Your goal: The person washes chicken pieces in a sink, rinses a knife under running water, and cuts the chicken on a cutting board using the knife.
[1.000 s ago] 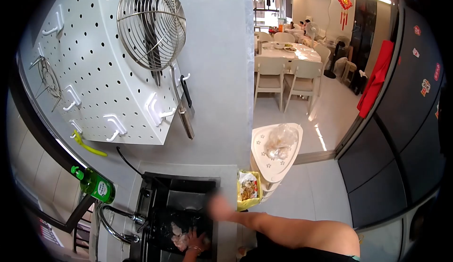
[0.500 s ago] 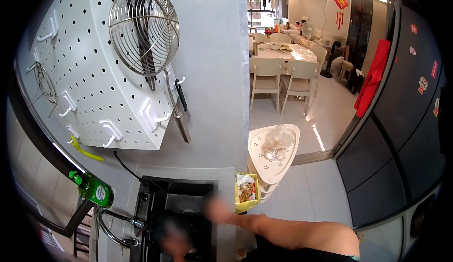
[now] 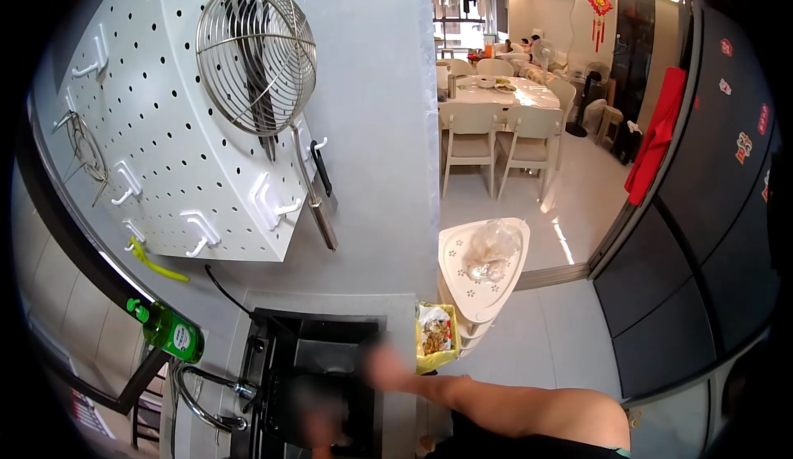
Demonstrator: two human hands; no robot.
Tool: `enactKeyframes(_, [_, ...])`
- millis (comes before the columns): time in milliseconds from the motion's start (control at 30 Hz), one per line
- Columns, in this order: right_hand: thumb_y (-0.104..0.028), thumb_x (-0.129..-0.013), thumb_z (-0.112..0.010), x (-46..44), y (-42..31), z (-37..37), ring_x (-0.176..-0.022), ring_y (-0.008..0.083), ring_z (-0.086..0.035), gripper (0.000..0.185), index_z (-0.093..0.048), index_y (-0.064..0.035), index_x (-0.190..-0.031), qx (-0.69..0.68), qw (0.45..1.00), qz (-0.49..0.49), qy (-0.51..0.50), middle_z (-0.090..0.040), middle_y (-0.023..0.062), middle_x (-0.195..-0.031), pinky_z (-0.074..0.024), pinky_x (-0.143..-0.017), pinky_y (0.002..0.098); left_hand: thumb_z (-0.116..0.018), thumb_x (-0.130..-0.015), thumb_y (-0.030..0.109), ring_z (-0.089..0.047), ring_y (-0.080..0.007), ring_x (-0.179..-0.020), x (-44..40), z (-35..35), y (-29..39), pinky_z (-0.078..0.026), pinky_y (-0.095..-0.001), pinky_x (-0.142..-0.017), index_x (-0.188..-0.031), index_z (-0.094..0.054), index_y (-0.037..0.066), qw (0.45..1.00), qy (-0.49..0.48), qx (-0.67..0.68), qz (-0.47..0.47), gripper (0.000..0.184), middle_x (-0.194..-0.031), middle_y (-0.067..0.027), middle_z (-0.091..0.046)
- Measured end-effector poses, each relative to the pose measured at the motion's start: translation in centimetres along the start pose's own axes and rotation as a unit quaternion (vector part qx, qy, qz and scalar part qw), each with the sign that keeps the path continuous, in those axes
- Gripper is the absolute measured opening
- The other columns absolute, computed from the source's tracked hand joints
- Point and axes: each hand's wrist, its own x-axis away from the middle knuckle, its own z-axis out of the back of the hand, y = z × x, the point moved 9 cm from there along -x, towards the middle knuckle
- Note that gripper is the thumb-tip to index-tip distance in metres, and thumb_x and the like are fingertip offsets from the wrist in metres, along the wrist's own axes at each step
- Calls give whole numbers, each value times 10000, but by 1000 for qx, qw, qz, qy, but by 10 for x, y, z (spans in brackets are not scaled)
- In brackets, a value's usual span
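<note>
Over the black sink, both of my hands show only as blurred patches. My left hand is low in the basin, close to the dark lower part of the sink. My right hand reaches in from the right and sits at the sink's right edge, with something dark at its upper left. Blur hides the fingers of both, so whether either holds a thing cannot be made out. The chrome faucet curves at the sink's left side.
A green soap bottle stands left of the sink. At the right is a yellow-lined waste bin beside a cream cart bearing a plastic bag. A wire strainer hangs on the white pegboard above.
The view has shifted slightly, moving the scene a little to the right. My left hand's blurred patch sits slightly farther right; my right hand stays nearly in place.
</note>
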Motion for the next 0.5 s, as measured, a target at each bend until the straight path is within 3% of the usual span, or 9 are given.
enactKeyframes(167, [-262,-767,-568,1,-4,8,-982,219,-461,186,-646,-103,-822,1,1000,10,10,-571,36,-866,-355,-868,367,-558,-865,254,-602,-261,-886,-4,12,-8,-477,-398,-781,-1013,-633,78,996,-37,73,-34,241,-961,-119,-633])
enactKeyframes(233, [-252,-784,-559,1,-5,15,-892,214,-503,177,-642,-100,-817,-3,999,28,43,-568,45,-822,-400,-806,372,-557,-866,255,-599,-262,-891,-10,10,-5,-475,-399,-785,-1017,-630,79,994,-69,84,-24,243,-966,-120,-630])
enactKeyframes(500, [-249,-799,-561,3,-2,4,-902,222,-508,173,-639,-103,-851,-5,999,24,30,-567,58,-849,-411,-797,381,-554,-868,260,-588,-262,-908,-56,5,44,-466,-399,-797,-1034,-617,83,971,-217,93,34,251,-986,-120,-617])
